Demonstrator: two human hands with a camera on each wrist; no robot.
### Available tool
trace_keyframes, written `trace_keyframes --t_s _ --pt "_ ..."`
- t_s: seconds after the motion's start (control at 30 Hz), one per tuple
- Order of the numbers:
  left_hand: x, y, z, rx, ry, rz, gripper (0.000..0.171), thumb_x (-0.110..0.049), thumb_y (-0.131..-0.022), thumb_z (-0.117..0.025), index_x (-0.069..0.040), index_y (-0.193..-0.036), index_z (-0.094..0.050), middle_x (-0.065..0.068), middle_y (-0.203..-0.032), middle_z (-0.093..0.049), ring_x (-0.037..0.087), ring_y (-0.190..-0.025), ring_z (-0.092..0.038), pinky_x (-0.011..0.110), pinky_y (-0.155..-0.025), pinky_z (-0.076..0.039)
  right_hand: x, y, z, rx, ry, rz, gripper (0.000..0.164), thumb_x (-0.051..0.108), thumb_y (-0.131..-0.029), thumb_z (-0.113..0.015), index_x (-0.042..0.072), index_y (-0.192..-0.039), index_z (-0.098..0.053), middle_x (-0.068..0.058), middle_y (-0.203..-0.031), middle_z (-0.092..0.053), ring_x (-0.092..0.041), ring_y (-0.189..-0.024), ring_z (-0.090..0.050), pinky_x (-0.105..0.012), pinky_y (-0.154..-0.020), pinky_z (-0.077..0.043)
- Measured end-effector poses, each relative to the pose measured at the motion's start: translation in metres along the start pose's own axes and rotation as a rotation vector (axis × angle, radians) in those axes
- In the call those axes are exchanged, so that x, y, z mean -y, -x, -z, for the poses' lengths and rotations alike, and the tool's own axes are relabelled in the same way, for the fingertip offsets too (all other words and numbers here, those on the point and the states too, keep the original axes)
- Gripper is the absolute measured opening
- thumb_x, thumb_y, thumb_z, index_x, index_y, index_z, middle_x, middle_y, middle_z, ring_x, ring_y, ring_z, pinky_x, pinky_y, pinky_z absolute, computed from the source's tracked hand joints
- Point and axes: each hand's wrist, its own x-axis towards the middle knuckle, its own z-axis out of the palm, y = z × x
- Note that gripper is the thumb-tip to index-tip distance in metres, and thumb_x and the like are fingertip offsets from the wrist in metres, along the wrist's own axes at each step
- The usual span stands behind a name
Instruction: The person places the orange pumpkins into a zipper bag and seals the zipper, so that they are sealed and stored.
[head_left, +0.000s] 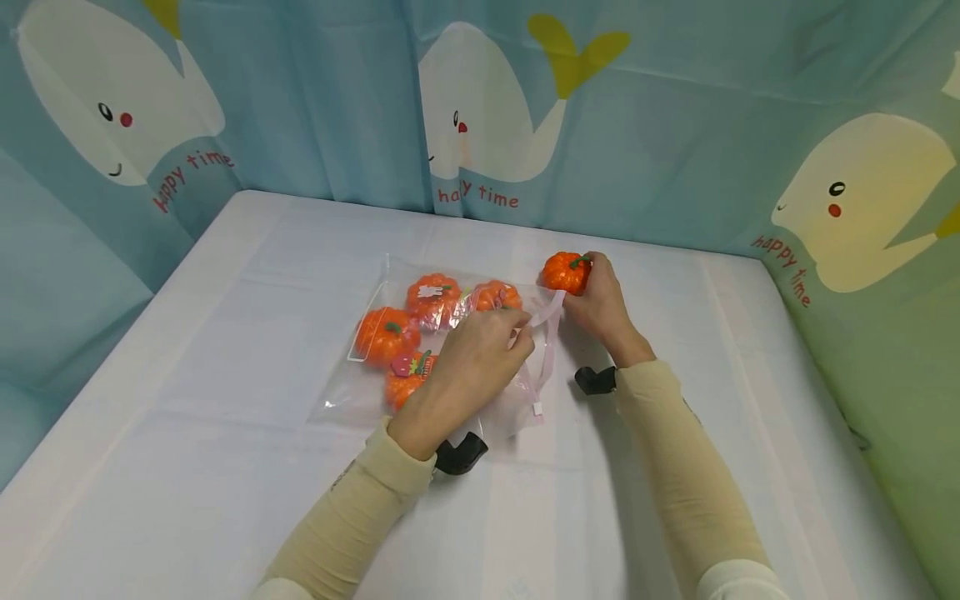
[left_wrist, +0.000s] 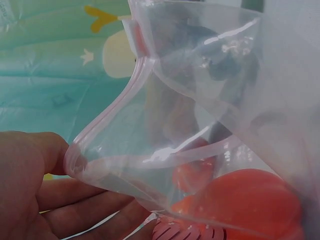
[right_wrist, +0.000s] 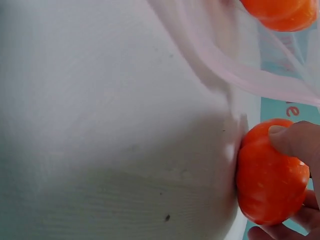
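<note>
A clear zip bag (head_left: pixel 341 404) with a pink opening lies on the table, mouth facing right. Inside it sit several small orange toy pumpkins (head_left: pixel 384 340) with green stems. My left hand (head_left: pixel 480 350) reaches over the bag; in the left wrist view, its thumb and finger pinch the pink zip edge (left_wrist: pixel 107 112), and the mouth gapes. Just beyond the bag's right side, another orange pumpkin (head_left: pixel 564 273) is gripped by my right hand (head_left: pixel 600 304). The right wrist view has the thumb (right_wrist: pixel 282 140) on this pumpkin's side, with fingers partly hidden behind it.
The table (head_left: pixel 187 483) has a white cover. A blue curtain (head_left: pixel 337 108) printed with white whales stands behind it, and greenish cloth hangs at the right. Black wrist-worn pieces (head_left: pixel 461 454) sit under both wrists.
</note>
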Motion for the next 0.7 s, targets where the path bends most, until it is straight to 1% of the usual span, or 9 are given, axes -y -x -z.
trace_keyframes --t_s 0.07,0.17,0.23,0.27,0.37,0.47,0.6,0.7 --pt "-0.0001 -0.0002 0.0000 0.003 0.000 0.000 0.028 -0.016 -0.095 -0.056 -0.007 -0.116 -0.071 0.004 -0.102 -0.074 0.016 -0.067 -0.056 0.022 -0.054 -0.040 0.0007 -0.0012 -0.0007 -0.004 0.014 0.009 0.088 0.014 -0.085 -0.074 0.005 -0.154 -0.018 -0.022 -0.152 -0.034 -0.038 -0.138 -0.039 -0.049 -0.116 -0.032" --pt "-0.0001 -0.0005 -0.0002 0.006 0.002 0.002 0.028 -0.017 -0.095 -0.056 -0.007 -0.117 -0.071 0.005 -0.104 -0.074 0.016 -0.067 -0.056 0.022 -0.053 -0.040 0.0020 -0.0010 -0.0002 0.003 0.059 0.057 0.094 0.015 -0.085 -0.075 0.016 -0.158 -0.015 -0.022 -0.156 -0.031 -0.041 -0.140 -0.038 -0.053 -0.114 -0.033" --pt "-0.0002 -0.0005 -0.0003 0.009 0.003 0.004 0.028 -0.017 -0.096 -0.056 -0.006 -0.117 -0.071 0.005 -0.103 -0.074 0.016 -0.065 -0.056 0.021 -0.052 -0.039 0.0029 -0.0003 0.0004 0.011 0.103 0.088 0.090 0.015 -0.086 -0.074 0.021 -0.158 -0.019 -0.022 -0.156 -0.030 -0.042 -0.140 -0.038 -0.055 -0.113 -0.034" --pt "-0.0004 -0.0006 -0.0004 0.011 0.005 0.006 0.028 -0.017 -0.096 -0.056 -0.006 -0.117 -0.071 0.005 -0.102 -0.074 0.016 -0.064 -0.055 0.021 -0.050 -0.038 0.0032 0.0004 0.0009 0.014 0.122 0.102 0.086 0.016 -0.087 -0.073 0.022 -0.157 -0.023 -0.023 -0.156 -0.030 -0.043 -0.139 -0.039 -0.056 -0.112 -0.034" --pt "-0.0004 -0.0008 -0.0007 0.012 0.004 0.010 0.027 -0.018 -0.096 -0.057 -0.006 -0.116 -0.071 0.004 -0.096 -0.073 0.015 -0.060 -0.053 0.021 -0.048 -0.035 0.0042 0.0017 0.0014 0.025 0.170 0.115 0.072 0.016 -0.088 -0.071 0.017 -0.151 -0.036 -0.023 -0.156 -0.029 -0.045 -0.138 -0.041 -0.055 -0.112 -0.034" --pt "-0.0005 -0.0008 -0.0007 0.016 0.008 0.015 0.027 -0.018 -0.096 -0.057 -0.007 -0.115 -0.071 0.003 -0.093 -0.072 0.015 -0.058 -0.052 0.022 -0.047 -0.034 0.0046 0.0030 0.0020 0.012 0.211 0.127 0.063 0.015 -0.088 -0.069 0.012 -0.145 -0.043 -0.023 -0.156 -0.028 -0.046 -0.137 -0.040 -0.055 -0.113 -0.034" --pt "-0.0003 -0.0006 -0.0006 0.019 0.010 0.016 0.026 -0.018 -0.096 -0.056 -0.007 -0.115 -0.071 0.003 -0.090 -0.071 0.015 -0.058 -0.052 0.022 -0.047 -0.034 0.0057 0.0042 0.0038 -0.026 0.260 0.163 0.059 0.016 -0.086 -0.070 0.003 -0.139 -0.047 -0.020 -0.158 -0.027 -0.044 -0.140 -0.036 -0.053 -0.114 -0.034" --pt "-0.0004 -0.0005 -0.0006 0.015 0.008 0.013 0.026 -0.017 -0.096 -0.056 -0.007 -0.114 -0.071 0.003 -0.092 -0.071 0.015 -0.060 -0.053 0.021 -0.048 -0.035 0.0066 0.0049 0.0046 -0.036 0.285 0.193 0.058 0.014 -0.085 -0.071 -0.001 -0.135 -0.048 -0.020 -0.155 -0.033 -0.042 -0.139 -0.036 -0.051 -0.113 -0.036"
